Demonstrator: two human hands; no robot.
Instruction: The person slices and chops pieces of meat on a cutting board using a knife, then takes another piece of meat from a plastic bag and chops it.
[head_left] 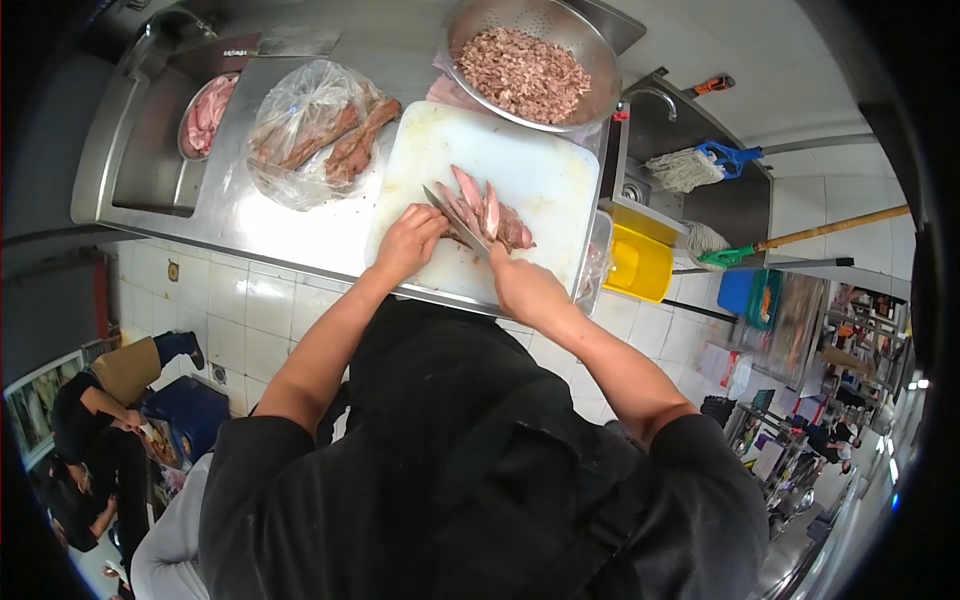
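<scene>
My right hand (527, 290) is closed around the handle of a kitchen knife (456, 220), whose blade points up and to the left over the white cutting board (545, 165). Under and beside the blade lie strips and a chunk of brownish-pink meat (513, 231). My left hand (409, 243) is at the left of the blade, its fingers curled down against meat on the board. What those fingers press on is mostly hidden by the hand and the knife.
A steel colander (607, 75) of diced meat stands behind the board. Left of it are a plastic bag (290, 110) with long meat pieces and a sink (150, 170) holding a bowl of raw meat (212, 112). A yellow bin (640, 262) and mops (690, 170) are right; people (95, 420) work at lower left.
</scene>
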